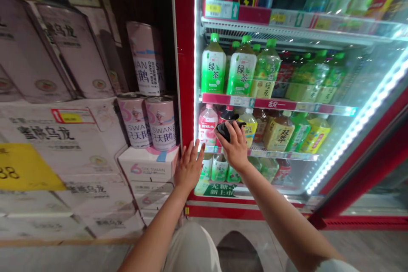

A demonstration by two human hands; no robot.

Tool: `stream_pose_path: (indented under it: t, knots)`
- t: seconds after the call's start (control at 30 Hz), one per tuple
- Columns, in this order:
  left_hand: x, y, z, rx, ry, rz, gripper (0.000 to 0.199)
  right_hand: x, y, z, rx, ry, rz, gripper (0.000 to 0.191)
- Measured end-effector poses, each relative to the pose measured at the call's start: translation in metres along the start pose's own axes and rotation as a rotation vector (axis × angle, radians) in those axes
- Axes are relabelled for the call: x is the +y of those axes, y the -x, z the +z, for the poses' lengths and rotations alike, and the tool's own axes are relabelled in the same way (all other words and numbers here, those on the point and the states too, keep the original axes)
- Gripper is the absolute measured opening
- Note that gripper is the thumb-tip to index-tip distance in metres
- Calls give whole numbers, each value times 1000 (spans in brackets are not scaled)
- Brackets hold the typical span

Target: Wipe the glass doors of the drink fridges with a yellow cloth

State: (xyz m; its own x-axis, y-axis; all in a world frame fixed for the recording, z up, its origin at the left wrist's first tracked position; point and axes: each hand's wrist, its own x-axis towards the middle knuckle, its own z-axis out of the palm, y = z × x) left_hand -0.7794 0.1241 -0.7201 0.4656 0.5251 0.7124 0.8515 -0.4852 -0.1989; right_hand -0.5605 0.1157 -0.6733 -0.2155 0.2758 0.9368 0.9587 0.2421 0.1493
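Note:
My left hand [190, 165] lies with its fingers spread at the lower left edge of the lit drinks fridge, by its red frame [185, 72]. My right hand [236, 146] is closed on a black cloth-like thing [225, 131], whose exact kind I cannot make out. It is in front of the third shelf's drinks. To its left stands a pink-labelled bottle [208, 125] with a pink cap. Behind the black thing a dark bottle with a red cap [228, 112] is partly hidden, and a yellow-labelled bottle [249, 127] shows to the right.
Green tea bottles [241, 72] fill the shelf above. A bright light strip [360, 112] runs down the fridge's right side. Pink cans [161, 123] stand on white cartons [149, 170] at left, beside stacked boxes [63, 140]. My knee [193, 248] is just below.

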Motion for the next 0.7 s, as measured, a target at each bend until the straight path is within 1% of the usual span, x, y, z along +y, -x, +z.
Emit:
stream_pose_path:
  t: [0.07, 0.1, 0.2, 0.23, 0.3, 0.37, 0.43, 0.5, 0.57, 0.63, 0.7]
  knots:
    - [-3, 4, 1, 4, -10, -28, 92, -11, 4, 4, -31, -20, -83, 49]
    - [-5, 6, 2, 10, -13, -36, 93, -11, 9, 3, -47, -26, -141, 49]
    - [-9, 13, 3, 29, -24, -55, 89, 0, 23, -6, -53, -29, -287, 46]
    - [-9, 14, 3, 32, -30, -65, 86, 5, 24, -9, -40, -29, -298, 44]
    - [-10, 16, 2, 34, -40, -86, 79, 7, 16, -12, 0, -23, -261, 43]
    - [-10, 17, 1, 33, -48, -94, 74, 1, -1, -9, 48, -16, -196, 44]
    - [-8, 17, 0, 32, -60, -97, 70, -12, -18, 1, 78, -31, -179, 45]
    - [-7, 18, -2, 34, -79, -107, 67, -25, -25, 11, 71, -65, -209, 43]
    - [-6, 20, -2, 38, -96, -114, 66, -31, -22, 16, 32, -83, -251, 43]
    - [-5, 22, -3, 43, -106, -104, 65, -30, -14, 17, -12, -87, -319, 44]
    - [-5, 24, -3, 52, -110, -84, 64, -24, -12, 15, -37, -94, -422, 43]
